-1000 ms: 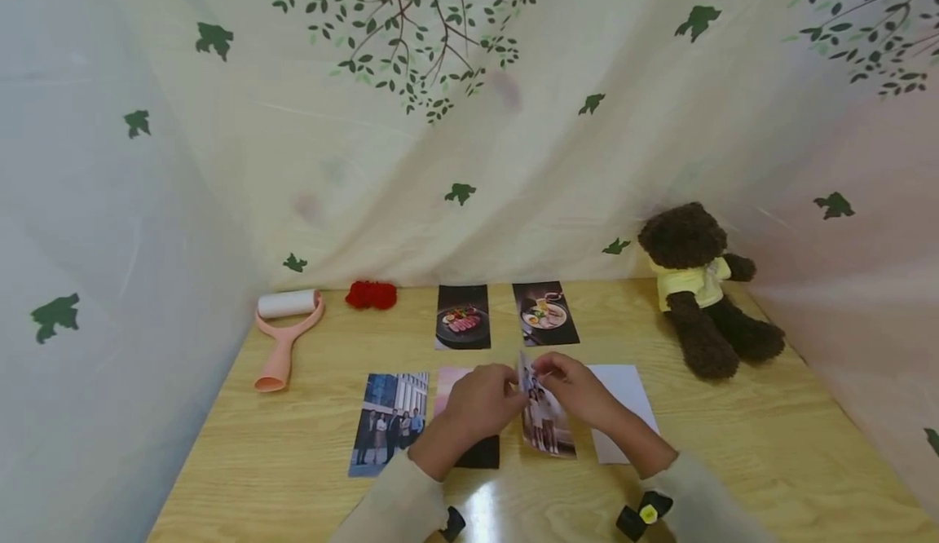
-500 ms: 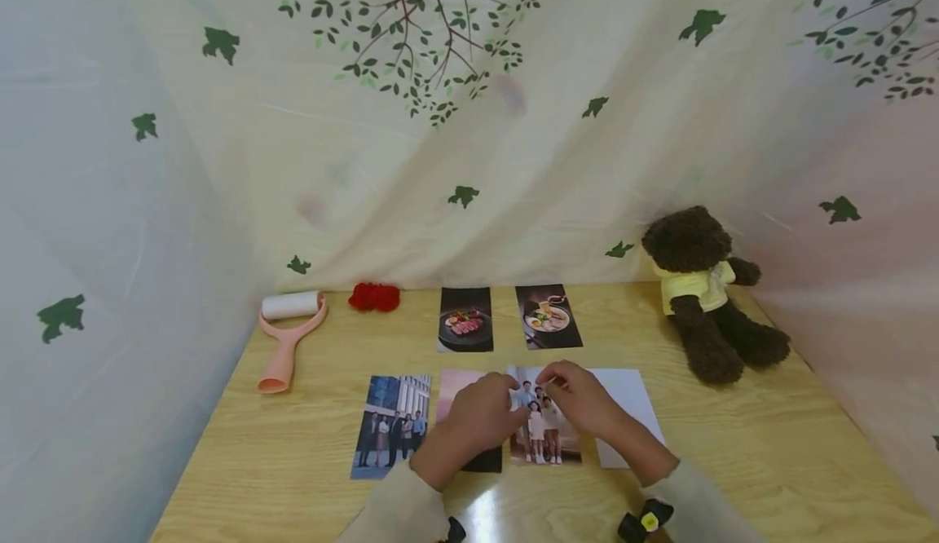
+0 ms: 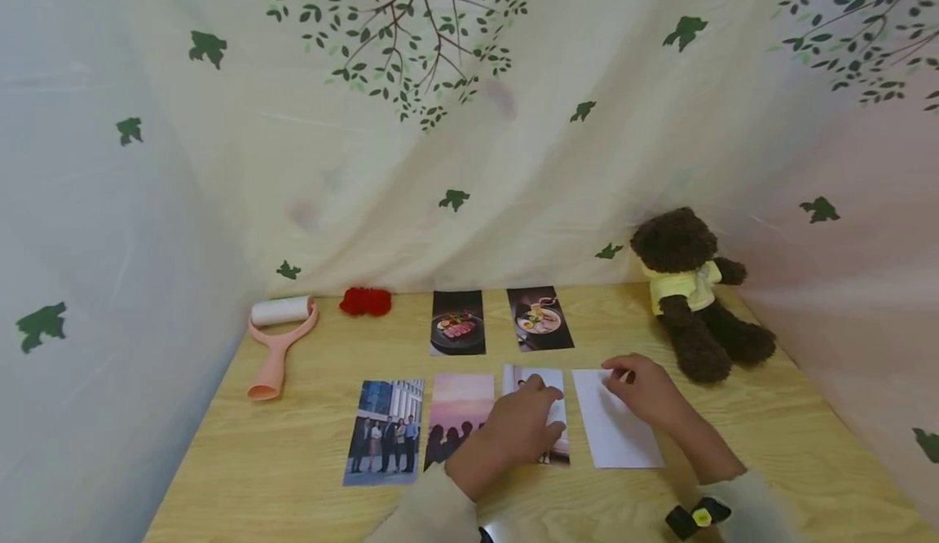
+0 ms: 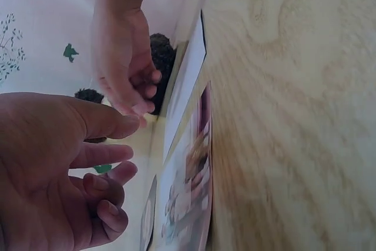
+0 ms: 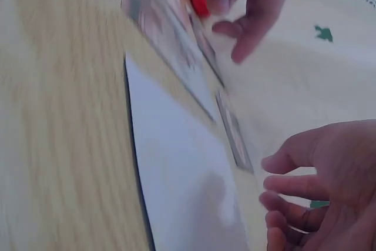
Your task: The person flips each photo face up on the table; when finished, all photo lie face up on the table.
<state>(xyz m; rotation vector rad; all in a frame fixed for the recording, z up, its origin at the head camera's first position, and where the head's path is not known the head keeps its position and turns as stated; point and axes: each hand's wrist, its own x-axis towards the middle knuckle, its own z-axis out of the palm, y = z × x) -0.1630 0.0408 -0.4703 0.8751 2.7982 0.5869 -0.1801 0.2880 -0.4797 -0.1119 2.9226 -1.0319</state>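
My left hand (image 3: 513, 422) hovers over a photo of a standing group (image 4: 191, 189), its fingers loosely bent and holding nothing. Much of that photo is hidden by the hand in the head view. Above a white, blank-faced card (image 3: 616, 437) is my right hand (image 3: 649, 396), thumb and fingers apart with nothing between them. The card lies flat on the table just right of the group photo. To the left lie a pink-sky photo with dark silhouettes (image 3: 462, 400), partly covered by my left forearm, and a photo of people before tall buildings (image 3: 385, 429).
Two food photos, one of sliced meat (image 3: 458, 323) and one of a noodle bowl (image 3: 540, 319), lie farther back. A pink-handled lint roller (image 3: 275, 355) and a red fuzzy object (image 3: 365, 302) are at back left. A brown teddy bear (image 3: 685, 290) sits at back right.
The group photo, held tilted a second ago, now lies flat and released. My right hand has moved right over the white card; the left has shifted right over the photo.
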